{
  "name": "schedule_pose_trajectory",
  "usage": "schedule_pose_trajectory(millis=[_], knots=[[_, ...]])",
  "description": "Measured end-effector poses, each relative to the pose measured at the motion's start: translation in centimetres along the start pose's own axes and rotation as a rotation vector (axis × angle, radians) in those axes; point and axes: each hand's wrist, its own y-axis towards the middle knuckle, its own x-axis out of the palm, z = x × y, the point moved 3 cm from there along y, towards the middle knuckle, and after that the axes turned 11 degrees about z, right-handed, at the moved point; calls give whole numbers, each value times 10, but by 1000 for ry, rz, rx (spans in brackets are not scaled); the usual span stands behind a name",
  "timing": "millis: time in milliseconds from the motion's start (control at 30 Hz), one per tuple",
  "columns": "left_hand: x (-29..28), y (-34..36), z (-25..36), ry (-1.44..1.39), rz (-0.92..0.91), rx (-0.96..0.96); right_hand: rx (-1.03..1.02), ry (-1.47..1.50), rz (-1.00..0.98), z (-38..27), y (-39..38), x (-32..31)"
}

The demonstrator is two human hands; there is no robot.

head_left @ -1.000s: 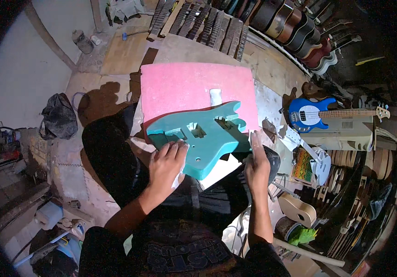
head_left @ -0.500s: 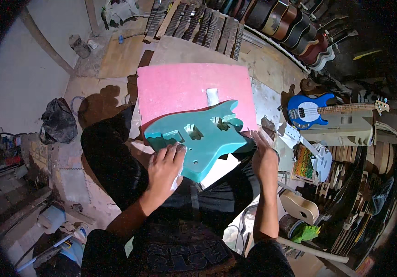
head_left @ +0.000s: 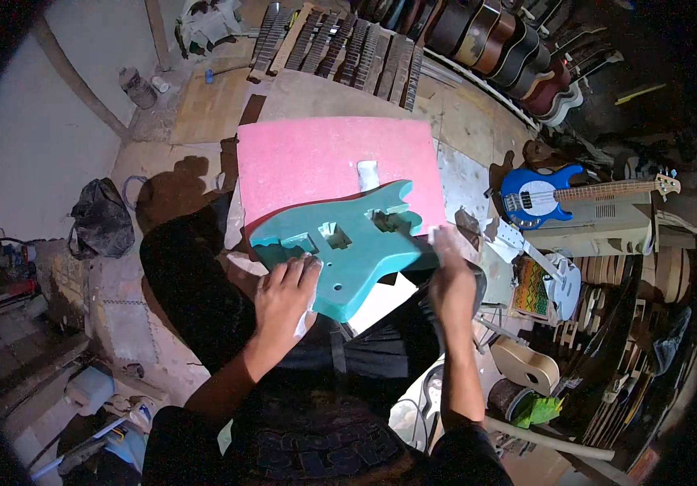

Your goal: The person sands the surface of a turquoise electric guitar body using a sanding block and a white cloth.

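A teal electric guitar body [head_left: 356, 271] with cut-out cavities lies tilted across my lap, its far side over a pink board [head_left: 316, 158]. My left hand [head_left: 287, 296] curls over the near left edge of the body and grips it. Something white and thin, like cloth or paper, shows beneath its fingers and palm. My right hand [head_left: 451, 275] is off the right end of the body, smeared by motion. A small whitish piece [head_left: 436, 235] shows at its fingertips; its kind is unclear. On the pink board, just beyond the body, lies a small white block-like piece [head_left: 368, 174].
Several guitar necks [head_left: 340, 53] lie in a row at the back. A blue bass guitar [head_left: 539, 197] lies at the right, with a natural-wood guitar body [head_left: 525, 364] nearer me. A black plastic bag [head_left: 101, 217] sits on the left.
My right hand has moved slightly left and downward and is now blurred. My left hand keeps its grip on the guitar body. The whole view has shifted a little.
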Motion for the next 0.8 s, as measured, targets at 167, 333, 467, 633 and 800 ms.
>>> schedule_pose_trajectory(millis=[167, 333, 467, 633, 800], knots=[[2, 3, -4, -10, 4, -26, -157, 163, -250, -34, -33, 28], [1, 5, -1, -19, 33, -19, 51, -17, 116, 18, 4, -3], [2, 7, -4, -50, 75, -22, -27, 166, -5, 3, -8, -20], [-5, 14, -6, -77, 31, -14, 60, -52, -177, -5, -13, 1], [-6, 16, -6, -69, 4, 3, -122, 45, -424, -29, -26, 30]])
